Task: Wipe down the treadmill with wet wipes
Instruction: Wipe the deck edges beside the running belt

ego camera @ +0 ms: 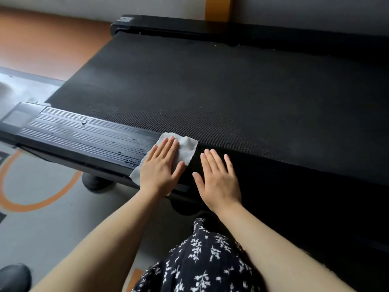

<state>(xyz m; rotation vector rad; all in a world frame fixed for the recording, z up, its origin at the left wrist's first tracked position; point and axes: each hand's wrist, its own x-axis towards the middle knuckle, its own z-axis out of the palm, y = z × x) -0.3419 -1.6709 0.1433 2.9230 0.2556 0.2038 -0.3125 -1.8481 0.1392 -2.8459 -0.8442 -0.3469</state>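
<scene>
A black treadmill fills the view, its textured belt (221,87) running from left to right. The ribbed near side rail (84,133) shows wet streaks and droplets. A white wet wipe (187,147) lies spread on the rail where it meets the belt. My left hand (162,167) presses flat on the wipe with straight fingers. Just to its right, my right hand (216,175) rests flat on the bare rail, holding nothing.
The far side rail (231,28) runs along a grey wall. A round foot (94,182) props the treadmill over a grey floor with orange markings (37,202). A dark shoe (14,277) shows at the bottom left, floral fabric at the bottom middle.
</scene>
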